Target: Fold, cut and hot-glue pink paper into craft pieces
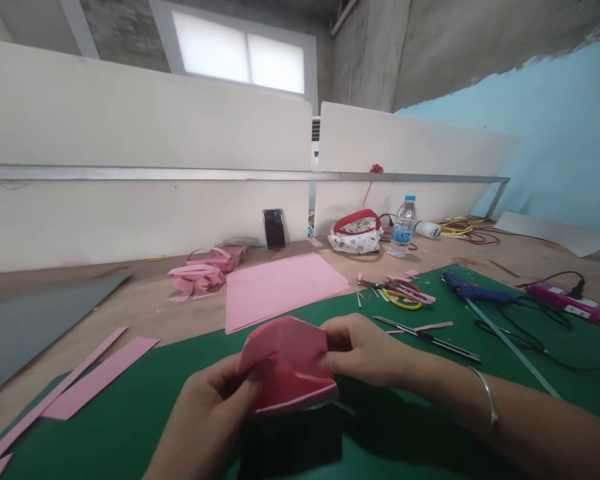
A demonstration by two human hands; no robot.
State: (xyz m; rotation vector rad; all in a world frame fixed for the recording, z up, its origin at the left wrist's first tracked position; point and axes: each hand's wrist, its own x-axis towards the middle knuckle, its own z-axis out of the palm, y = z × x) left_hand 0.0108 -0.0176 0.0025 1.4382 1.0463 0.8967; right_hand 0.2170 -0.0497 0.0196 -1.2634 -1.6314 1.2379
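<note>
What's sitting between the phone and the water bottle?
In the head view, a white patterned pouch with red trim sits between the phone and the water bottle, plus some dark cable.

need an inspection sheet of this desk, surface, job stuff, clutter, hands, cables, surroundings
Surface: green mat on a brown table
Job's things: folded pink paper above the mat; large pink paper beyond; pink strips at left
Clutter: scissors, metal tool, glue gun, paper scraps at right; phone, pouch, bottle behind
Hands: left hand and right hand grip the folded pink paper
Cables: black cable, yellow cable at right
Surroundings: white panels, blue wall, window
</note>
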